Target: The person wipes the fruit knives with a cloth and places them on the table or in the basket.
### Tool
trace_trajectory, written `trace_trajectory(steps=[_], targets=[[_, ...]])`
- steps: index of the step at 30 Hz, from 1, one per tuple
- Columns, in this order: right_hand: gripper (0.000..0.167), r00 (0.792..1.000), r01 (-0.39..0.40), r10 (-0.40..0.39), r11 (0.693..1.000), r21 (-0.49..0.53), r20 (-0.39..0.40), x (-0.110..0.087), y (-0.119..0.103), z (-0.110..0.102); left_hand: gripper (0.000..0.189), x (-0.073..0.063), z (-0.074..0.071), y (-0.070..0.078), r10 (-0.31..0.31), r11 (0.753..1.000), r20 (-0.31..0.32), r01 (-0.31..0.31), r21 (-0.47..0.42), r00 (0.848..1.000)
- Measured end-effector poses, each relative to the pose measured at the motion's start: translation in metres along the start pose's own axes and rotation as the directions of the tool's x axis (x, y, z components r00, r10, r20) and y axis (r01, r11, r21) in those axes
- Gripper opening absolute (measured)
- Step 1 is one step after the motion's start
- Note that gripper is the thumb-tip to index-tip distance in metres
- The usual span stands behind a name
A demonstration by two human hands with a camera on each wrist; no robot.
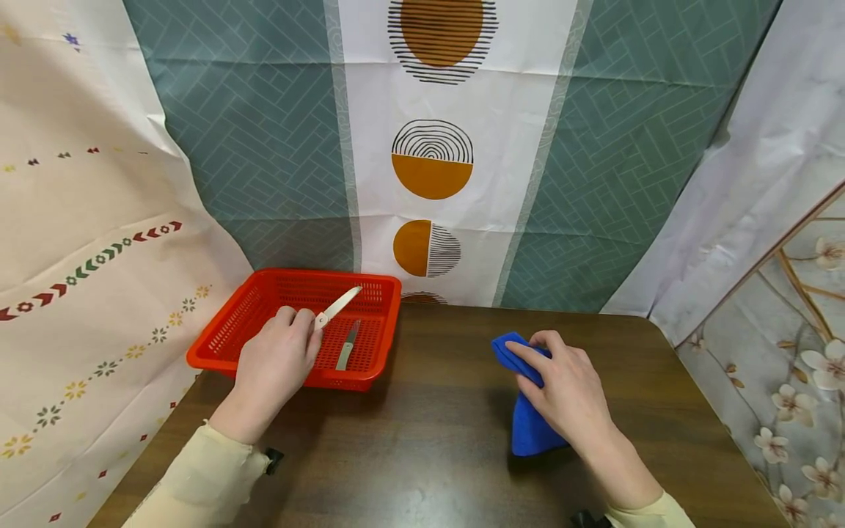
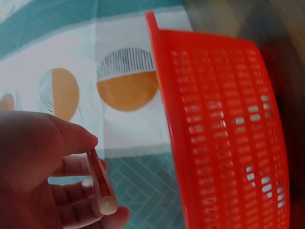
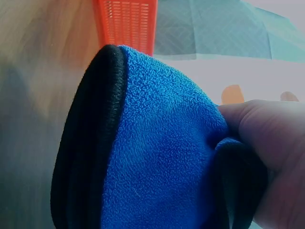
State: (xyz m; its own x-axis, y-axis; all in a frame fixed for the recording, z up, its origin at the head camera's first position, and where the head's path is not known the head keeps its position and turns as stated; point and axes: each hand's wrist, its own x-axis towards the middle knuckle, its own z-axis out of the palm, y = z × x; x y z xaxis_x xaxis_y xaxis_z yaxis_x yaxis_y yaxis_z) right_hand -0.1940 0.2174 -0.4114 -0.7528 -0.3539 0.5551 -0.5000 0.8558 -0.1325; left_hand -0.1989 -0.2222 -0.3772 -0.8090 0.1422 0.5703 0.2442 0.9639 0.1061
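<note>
My left hand (image 1: pixel 280 353) grips a folding knife (image 1: pixel 340 303) by its cream handle above the red basket. Its pale blade points up and to the right. Up close in the left wrist view, the knife's slotted handle (image 2: pixel 102 188) sits between thumb and fingers. Another knife (image 1: pixel 347 347), with a pale green handle, lies on the basket floor. On the right, my right hand (image 1: pixel 569 385) pinches a folded blue cloth (image 1: pixel 532 427) over the table, and its lower part hangs down. Fuzzy blue pile and black edging show on the cloth (image 3: pixel 157 124) in the right wrist view.
The red plastic basket (image 1: pixel 330 273) stands at the back left of the brown wooden table (image 1: pixel 436 418). Behind the table hangs a patterned curtain (image 1: pixel 429 103). More printed fabric borders the left and right sides.
</note>
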Motion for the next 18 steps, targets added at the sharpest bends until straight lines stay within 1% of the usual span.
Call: trace_trajectory(steps=[5, 10, 14, 18], targets=[[0.054, 1.000, -0.006, 0.006, 1.000, -0.005, 0.016, -0.002, 0.006, 0.000, 0.019, 0.007, 0.002, -0.014, -0.033, 0.999, 0.010, 0.032, 0.008, 0.999], [0.053, 0.999, -0.016, 0.016, 1.000, -0.011, 0.028, -0.004, 0.010, 0.001, 0.019, 0.011, 0.009, -0.035, -0.057, 0.998, 0.042, 0.057, 0.014, 0.997], [0.053, 0.999, -0.021, 0.022, 1.000, -0.013, 0.029, -0.006, 0.014, 0.003, 0.020, 0.013, 0.014, -0.051, -0.090, 0.996, 0.103, 0.088, 0.023, 0.991], [0.053, 0.999, -0.033, 0.033, 0.999, -0.015, 0.031, -0.008, 0.017, 0.004, 0.020, 0.017, 0.019, -0.065, -0.126, 0.992, 0.185, 0.123, 0.028, 0.975]])
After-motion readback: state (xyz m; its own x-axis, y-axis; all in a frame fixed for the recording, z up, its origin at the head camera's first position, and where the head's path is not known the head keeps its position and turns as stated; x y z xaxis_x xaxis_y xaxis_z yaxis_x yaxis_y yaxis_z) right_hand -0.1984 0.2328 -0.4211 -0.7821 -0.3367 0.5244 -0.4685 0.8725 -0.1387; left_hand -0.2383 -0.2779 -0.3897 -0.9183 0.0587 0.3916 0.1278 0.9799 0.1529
